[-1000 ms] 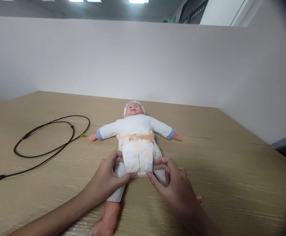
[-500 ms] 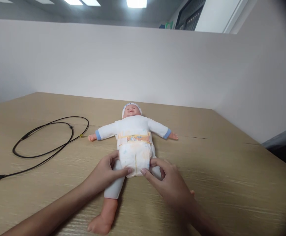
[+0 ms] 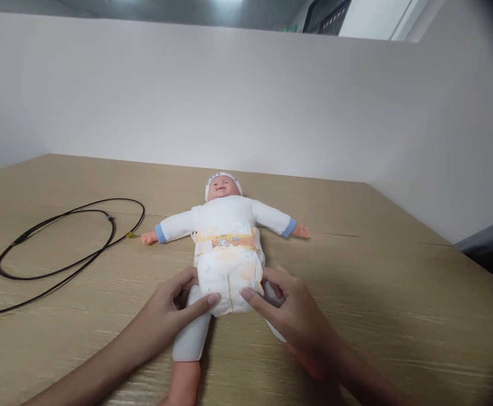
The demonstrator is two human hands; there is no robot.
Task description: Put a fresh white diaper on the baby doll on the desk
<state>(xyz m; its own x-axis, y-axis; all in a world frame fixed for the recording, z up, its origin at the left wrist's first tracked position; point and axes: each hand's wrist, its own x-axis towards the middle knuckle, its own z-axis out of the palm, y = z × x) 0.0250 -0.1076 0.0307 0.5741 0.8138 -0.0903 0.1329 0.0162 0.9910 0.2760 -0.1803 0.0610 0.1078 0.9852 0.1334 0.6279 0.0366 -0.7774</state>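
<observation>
Pale wall (image 3: pixel 229 96) behind the counter (image 3: pixel 399 293), and mid-counter the doll (image 3: pixel 225 211) lies face-up; left hand (image 3: pixel 168 301) and right hand (image 3: pixel 295 307) half-curled, thumbs on its diaper (image 3: pixel 225 273), grip hard to tell!

Doll's foot (image 3: pixel 180 395) partly beyond bottom edge

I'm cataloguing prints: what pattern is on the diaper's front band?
The band is yellow-orange with cartoon figures, seen best in the head view.

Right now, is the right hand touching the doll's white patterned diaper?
Touching: in the head view, the right hand has its thumb on the white patterned diaper, near its lower edge.
</observation>
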